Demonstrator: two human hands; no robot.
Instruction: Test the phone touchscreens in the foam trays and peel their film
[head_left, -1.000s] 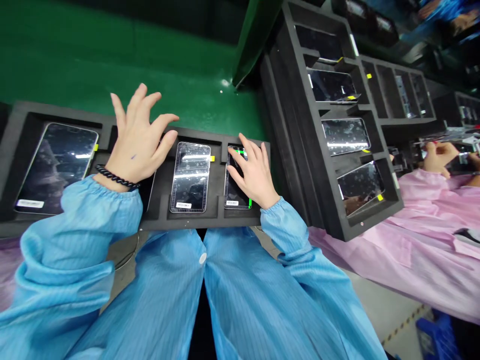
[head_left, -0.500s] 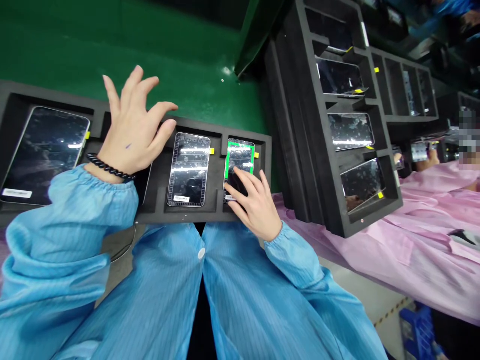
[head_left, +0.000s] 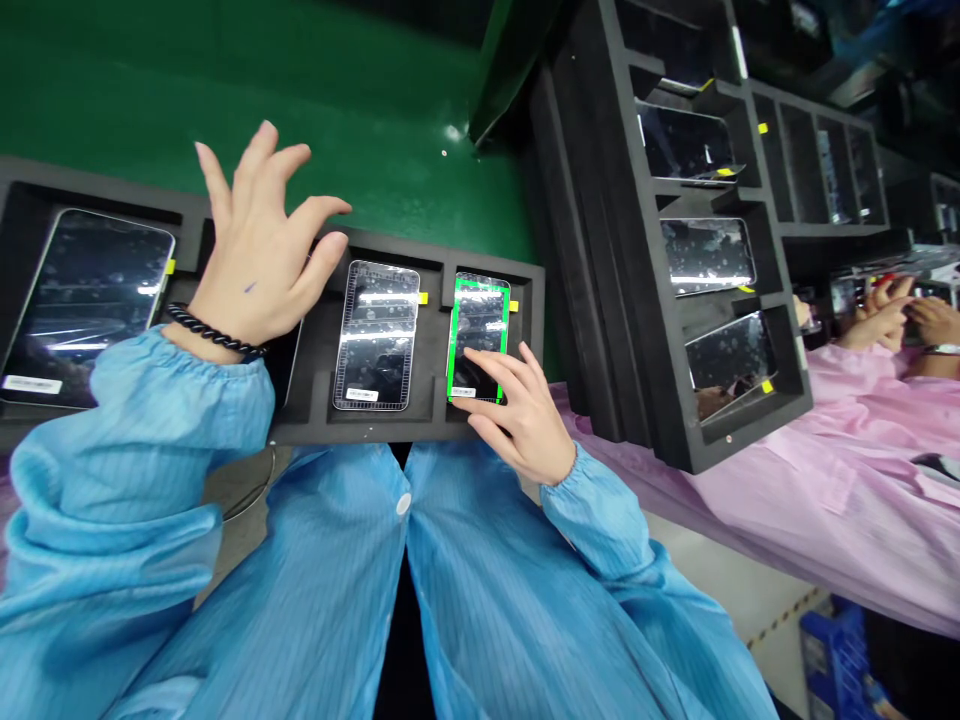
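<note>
My right hand (head_left: 529, 410) is open over the rightmost smartphone (head_left: 480, 320), its fingers at the lower part of the screen. A green band runs around that screen's edges. Left of it lies another smartphone (head_left: 377, 335) with a thin grid of small cells along its screen border and a white label near the bottom. My left hand (head_left: 262, 245) is open with fingers spread, held above a phone that it mostly hides. At the far left a dark-screened phone (head_left: 97, 300) bears a white label. All lie in compartments of a black foam tray (head_left: 307, 400).
A tall stack of black foam trays (head_left: 637, 330) stands at the right, with phones in its top tray. Beyond are more trays (head_left: 806, 180) and a co-worker's hands (head_left: 885, 315) and pink sleeves. The work surface (head_left: 405, 150) is green.
My right hand has slid down the phone's screen, and the green band now reaches its lower edge and both sides. My left hand has barely shifted. The co-worker's hands have come into view.
</note>
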